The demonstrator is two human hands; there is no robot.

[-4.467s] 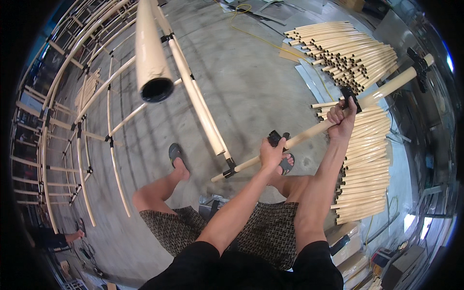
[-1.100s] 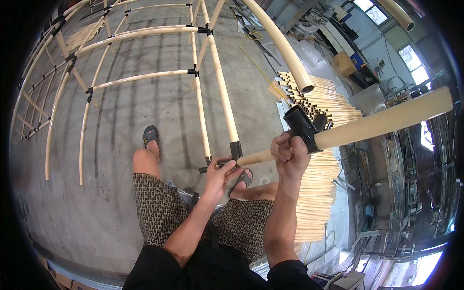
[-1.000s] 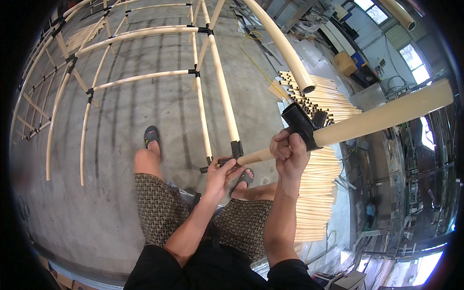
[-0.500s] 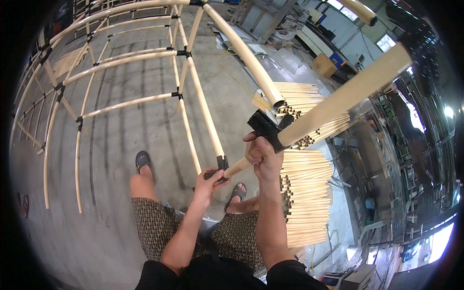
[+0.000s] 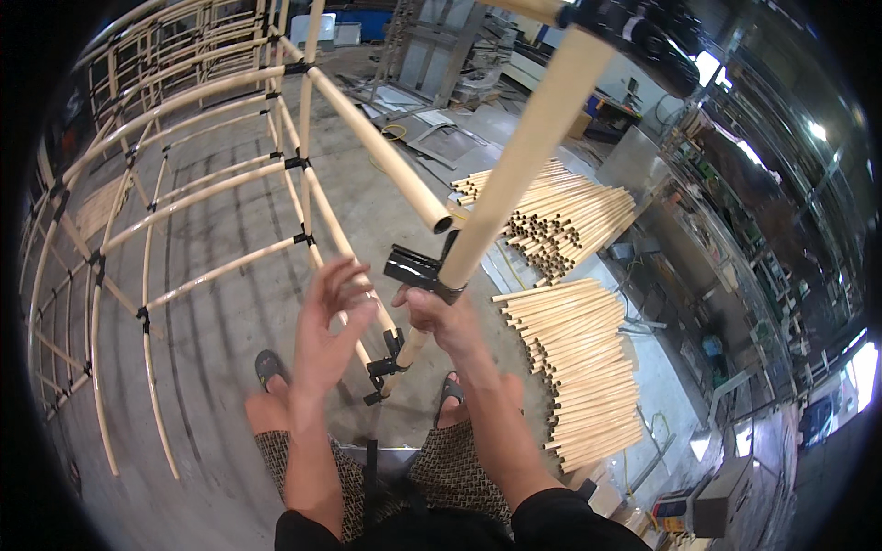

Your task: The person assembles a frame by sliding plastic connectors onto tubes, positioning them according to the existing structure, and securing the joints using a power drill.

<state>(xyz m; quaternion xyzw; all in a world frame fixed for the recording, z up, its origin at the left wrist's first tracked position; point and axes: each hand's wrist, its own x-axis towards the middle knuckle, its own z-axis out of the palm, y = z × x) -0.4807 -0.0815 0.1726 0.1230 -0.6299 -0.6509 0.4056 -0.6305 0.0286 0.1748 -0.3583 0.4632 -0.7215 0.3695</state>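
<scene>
Across the concrete floor [image 5: 216, 358] stands a cream pipe frame [image 5: 193, 204]. In front of it a cream pole [image 5: 524, 156] rises at a tilt, and an overhanging rail [image 5: 378, 147] ends open beside it. The left hand [image 5: 331, 321] is spread, apparently empty; the right hand [image 5: 439, 319] wraps the pole at a black connector [image 5: 411, 268]. The step looks like raising the pole; next calls for lining up connector and rail end.
</scene>
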